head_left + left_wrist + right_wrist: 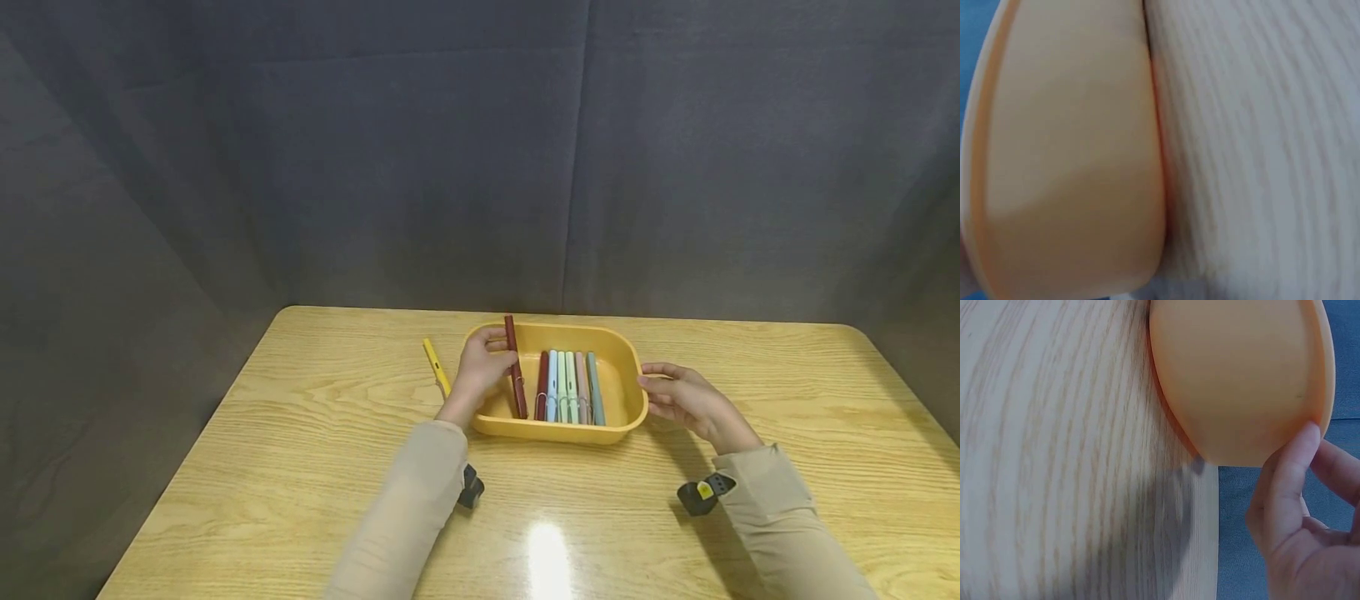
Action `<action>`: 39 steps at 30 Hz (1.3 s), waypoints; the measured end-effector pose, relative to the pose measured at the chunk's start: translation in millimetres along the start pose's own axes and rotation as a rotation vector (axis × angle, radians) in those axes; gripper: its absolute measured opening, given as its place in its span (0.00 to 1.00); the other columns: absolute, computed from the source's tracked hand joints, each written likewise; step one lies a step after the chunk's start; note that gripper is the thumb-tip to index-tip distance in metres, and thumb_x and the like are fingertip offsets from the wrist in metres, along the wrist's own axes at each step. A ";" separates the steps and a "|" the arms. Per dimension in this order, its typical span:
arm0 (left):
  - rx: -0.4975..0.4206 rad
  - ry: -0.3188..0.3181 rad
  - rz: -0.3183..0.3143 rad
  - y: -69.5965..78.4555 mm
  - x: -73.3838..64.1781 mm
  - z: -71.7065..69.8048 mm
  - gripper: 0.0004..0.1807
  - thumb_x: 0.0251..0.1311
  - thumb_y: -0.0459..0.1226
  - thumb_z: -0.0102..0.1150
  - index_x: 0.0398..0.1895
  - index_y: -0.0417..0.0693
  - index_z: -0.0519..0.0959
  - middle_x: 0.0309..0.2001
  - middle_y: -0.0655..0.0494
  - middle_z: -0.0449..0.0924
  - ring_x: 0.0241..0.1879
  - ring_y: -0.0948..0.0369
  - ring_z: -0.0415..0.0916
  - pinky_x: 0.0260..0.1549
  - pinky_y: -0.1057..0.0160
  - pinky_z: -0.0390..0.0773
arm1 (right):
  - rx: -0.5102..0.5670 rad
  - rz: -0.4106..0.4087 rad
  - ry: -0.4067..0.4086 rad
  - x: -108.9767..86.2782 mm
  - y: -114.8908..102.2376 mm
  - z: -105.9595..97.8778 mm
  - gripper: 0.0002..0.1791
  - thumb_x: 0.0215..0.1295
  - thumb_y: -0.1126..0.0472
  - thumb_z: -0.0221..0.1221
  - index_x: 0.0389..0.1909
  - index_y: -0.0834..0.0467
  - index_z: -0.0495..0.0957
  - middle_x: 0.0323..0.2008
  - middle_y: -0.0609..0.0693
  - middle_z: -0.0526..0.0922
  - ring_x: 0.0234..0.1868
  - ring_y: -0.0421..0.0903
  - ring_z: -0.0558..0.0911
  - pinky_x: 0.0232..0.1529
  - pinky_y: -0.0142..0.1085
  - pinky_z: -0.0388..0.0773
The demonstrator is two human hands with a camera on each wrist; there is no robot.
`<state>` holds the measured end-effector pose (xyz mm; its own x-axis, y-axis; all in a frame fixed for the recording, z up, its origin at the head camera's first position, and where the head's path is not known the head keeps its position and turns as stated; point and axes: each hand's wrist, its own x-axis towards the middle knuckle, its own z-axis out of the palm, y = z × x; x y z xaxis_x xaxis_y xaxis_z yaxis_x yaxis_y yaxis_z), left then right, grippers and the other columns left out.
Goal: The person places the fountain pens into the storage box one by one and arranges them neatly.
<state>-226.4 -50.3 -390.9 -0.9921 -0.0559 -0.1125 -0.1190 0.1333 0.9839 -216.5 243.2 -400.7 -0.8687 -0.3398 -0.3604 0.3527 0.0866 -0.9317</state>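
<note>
My left hand [483, 362] pinches a dark red pen [517, 379] over the left part of a yellow tray [615, 429]. The pen is tilted, its upper end beyond the fingers and its clip end down inside the tray. Several pens lie side by side in the tray: a dark red pen [542, 385], a light blue pen [552, 385], pale green ones, a pinkish pen [582, 387] and a teal pen [596, 387]. At the right end, my right hand [690, 404] holds the tray's rim, thumb and fingertips right at the edge.
A yellow pen [437, 367] lies on the wooden table [300, 433] just left of the tray, partly hidden by the left hand. Dark cloth [420, 167] hangs behind the table. The left wrist view shows the tray's outer wall [1072, 156] close up.
</note>
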 end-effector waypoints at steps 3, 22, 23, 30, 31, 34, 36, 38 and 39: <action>0.008 -0.016 -0.018 -2.5 1.2 3.8 0.24 0.57 0.24 0.52 0.60 0.33 0.69 0.55 0.34 0.74 0.47 0.49 0.78 0.38 0.64 0.85 | -0.003 0.002 0.000 -0.3 -0.8 0.4 0.15 0.70 0.63 0.52 0.53 0.60 0.63 0.29 0.38 0.81 0.29 0.32 0.82 0.32 0.23 0.83; -0.038 -0.077 -0.154 -9.6 5.5 8.7 0.24 0.62 0.25 0.53 0.62 0.36 0.68 0.56 0.37 0.74 0.37 0.58 0.78 0.46 0.59 0.85 | 0.003 0.007 -0.005 -1.4 -4.4 4.2 0.19 0.70 0.63 0.52 0.57 0.64 0.60 0.28 0.38 0.82 0.29 0.33 0.82 0.33 0.23 0.83; -0.046 -0.080 -0.158 -9.9 5.7 9.1 0.24 0.62 0.25 0.53 0.62 0.36 0.68 0.56 0.37 0.74 0.37 0.57 0.78 0.46 0.58 0.85 | 0.005 0.007 -0.006 -1.5 -4.4 4.3 0.19 0.70 0.63 0.52 0.57 0.64 0.60 0.28 0.38 0.82 0.29 0.33 0.82 0.33 0.23 0.83; -0.038 -0.085 -0.165 -12.2 7.2 13.2 0.24 0.61 0.24 0.53 0.62 0.35 0.68 0.58 0.37 0.73 0.43 0.54 0.78 0.46 0.58 0.85 | 0.023 0.007 -0.011 -1.9 -4.5 3.7 0.15 0.70 0.63 0.53 0.54 0.61 0.63 0.28 0.39 0.82 0.29 0.33 0.82 0.33 0.24 0.83; -0.036 -0.085 -0.167 -12.1 7.1 13.9 0.24 0.61 0.24 0.53 0.62 0.35 0.68 0.57 0.37 0.74 0.44 0.53 0.79 0.45 0.58 0.85 | 0.024 0.008 -0.013 -1.9 -4.3 3.3 0.15 0.70 0.63 0.53 0.53 0.60 0.63 0.28 0.39 0.82 0.30 0.33 0.82 0.34 0.24 0.83; -0.019 -0.088 -0.164 -12.8 7.2 16.3 0.23 0.61 0.24 0.54 0.61 0.35 0.69 0.56 0.37 0.75 0.45 0.51 0.79 0.42 0.60 0.86 | 0.022 0.010 -0.015 -1.8 -4.1 2.6 0.16 0.70 0.62 0.53 0.55 0.61 0.62 0.29 0.38 0.82 0.30 0.33 0.82 0.34 0.24 0.83; -0.012 -0.091 -0.162 -13.6 7.0 17.9 0.23 0.60 0.24 0.54 0.60 0.35 0.70 0.56 0.37 0.76 0.45 0.51 0.80 0.42 0.61 0.86 | 0.018 0.012 -0.016 -1.7 -3.8 2.4 0.18 0.70 0.62 0.53 0.56 0.61 0.61 0.29 0.38 0.82 0.30 0.33 0.82 0.34 0.24 0.83; -0.008 -0.097 -0.161 -14.5 6.7 19.3 0.23 0.60 0.24 0.54 0.60 0.35 0.70 0.56 0.37 0.76 0.46 0.50 0.80 0.42 0.61 0.86 | 0.013 0.013 -0.014 -1.8 -3.4 2.3 0.19 0.70 0.62 0.53 0.56 0.62 0.61 0.29 0.38 0.82 0.30 0.33 0.82 0.35 0.24 0.83; -0.009 -0.099 -0.159 -15.0 6.5 20.0 0.23 0.60 0.24 0.54 0.60 0.35 0.70 0.56 0.37 0.76 0.46 0.49 0.80 0.42 0.61 0.86 | 0.012 0.013 -0.013 -1.8 -3.2 2.1 0.18 0.70 0.62 0.53 0.56 0.62 0.61 0.29 0.38 0.82 0.31 0.33 0.82 0.35 0.24 0.83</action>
<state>-231.9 -32.9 -409.3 -0.9598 0.0225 -0.2797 -0.2751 0.1217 0.9537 -215.3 241.5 -396.9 -0.8596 -0.3507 -0.3716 0.3679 0.0799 -0.9264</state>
